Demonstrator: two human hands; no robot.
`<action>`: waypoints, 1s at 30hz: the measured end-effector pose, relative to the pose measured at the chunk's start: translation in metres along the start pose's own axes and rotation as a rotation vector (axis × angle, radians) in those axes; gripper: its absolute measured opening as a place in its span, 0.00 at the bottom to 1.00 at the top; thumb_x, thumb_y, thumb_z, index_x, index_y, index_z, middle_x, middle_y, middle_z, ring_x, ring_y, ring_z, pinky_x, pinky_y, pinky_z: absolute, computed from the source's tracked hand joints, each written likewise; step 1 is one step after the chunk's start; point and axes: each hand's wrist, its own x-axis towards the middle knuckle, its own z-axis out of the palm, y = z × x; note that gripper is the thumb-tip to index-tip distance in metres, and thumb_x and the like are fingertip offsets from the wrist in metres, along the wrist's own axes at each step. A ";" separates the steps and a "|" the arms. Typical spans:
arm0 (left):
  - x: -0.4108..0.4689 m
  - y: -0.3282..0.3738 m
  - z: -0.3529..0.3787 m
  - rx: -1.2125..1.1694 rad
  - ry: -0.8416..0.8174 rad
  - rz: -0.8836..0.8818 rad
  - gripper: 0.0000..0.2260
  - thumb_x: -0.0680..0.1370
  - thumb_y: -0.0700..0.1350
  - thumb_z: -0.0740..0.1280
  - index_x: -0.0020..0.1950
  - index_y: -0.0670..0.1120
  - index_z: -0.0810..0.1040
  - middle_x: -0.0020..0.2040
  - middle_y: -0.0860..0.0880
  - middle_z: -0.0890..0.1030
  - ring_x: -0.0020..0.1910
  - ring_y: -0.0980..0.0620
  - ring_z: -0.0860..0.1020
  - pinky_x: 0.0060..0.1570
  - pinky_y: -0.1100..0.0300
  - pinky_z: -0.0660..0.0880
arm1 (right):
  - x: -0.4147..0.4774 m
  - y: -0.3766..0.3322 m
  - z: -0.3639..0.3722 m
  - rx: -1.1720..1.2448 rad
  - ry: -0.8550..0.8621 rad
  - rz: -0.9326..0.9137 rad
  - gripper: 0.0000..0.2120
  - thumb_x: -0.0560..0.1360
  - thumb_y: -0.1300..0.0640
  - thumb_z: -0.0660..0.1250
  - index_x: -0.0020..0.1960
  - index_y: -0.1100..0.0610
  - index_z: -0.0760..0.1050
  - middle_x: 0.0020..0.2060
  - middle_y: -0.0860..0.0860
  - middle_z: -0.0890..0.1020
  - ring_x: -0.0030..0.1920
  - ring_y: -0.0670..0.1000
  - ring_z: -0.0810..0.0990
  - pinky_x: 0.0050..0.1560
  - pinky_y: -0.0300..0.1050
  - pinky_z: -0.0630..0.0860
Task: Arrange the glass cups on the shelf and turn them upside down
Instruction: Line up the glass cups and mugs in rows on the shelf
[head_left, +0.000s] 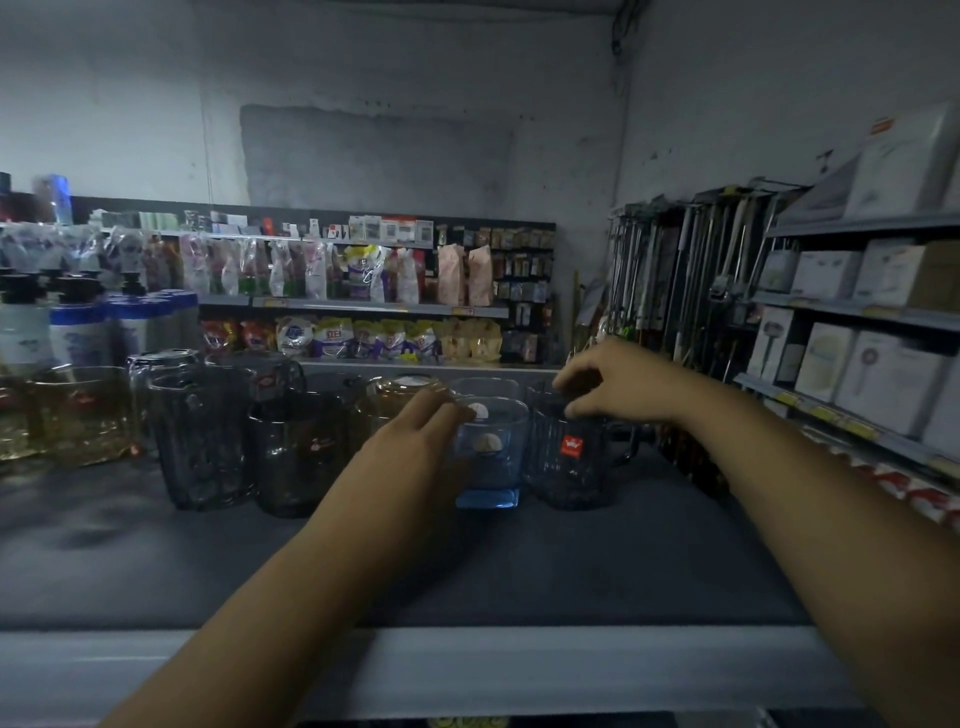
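Several glass cups stand in a row on the dark shelf top (519, 561). A blue square-based glass (491, 462) stands upright in the middle, and my left hand (415, 436) touches its left side with fingers nearly straight. To its right a ribbed glass mug (576, 457) with a red label and a handle stands upright. My right hand (618, 384) hovers over this mug's rim with fingers curled, pinching at the rim. Further left stand a dark ribbed glass (200, 441) and a smoky glass (298, 452).
Amber glass cups (78, 415) fill the shelf's left end, with pump bottles (78, 332) behind them. Across the aisle hang packets of detergent (358, 338). Boxed goods (852, 364) fill shelves on the right. The shelf's pale front edge (467, 670) lies near me.
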 end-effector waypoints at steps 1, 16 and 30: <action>0.000 0.000 0.000 -0.003 -0.002 -0.003 0.26 0.77 0.42 0.72 0.74 0.49 0.71 0.73 0.52 0.67 0.59 0.47 0.78 0.56 0.50 0.80 | 0.002 -0.001 0.001 0.002 0.005 -0.002 0.18 0.74 0.59 0.76 0.63 0.57 0.82 0.58 0.49 0.84 0.53 0.46 0.80 0.55 0.37 0.73; 0.000 0.004 -0.001 -0.065 0.047 -0.006 0.20 0.79 0.45 0.69 0.71 0.48 0.75 0.71 0.50 0.72 0.60 0.46 0.78 0.56 0.48 0.80 | 0.028 -0.046 0.010 0.005 0.107 -0.243 0.09 0.80 0.60 0.68 0.57 0.54 0.84 0.54 0.49 0.85 0.52 0.45 0.81 0.53 0.40 0.76; -0.002 0.001 0.001 -0.092 0.029 0.004 0.21 0.79 0.45 0.67 0.72 0.48 0.74 0.69 0.52 0.71 0.57 0.50 0.78 0.56 0.52 0.80 | 0.050 -0.064 0.025 0.077 -0.155 -0.141 0.19 0.84 0.48 0.60 0.45 0.57 0.83 0.41 0.55 0.87 0.46 0.57 0.87 0.57 0.56 0.81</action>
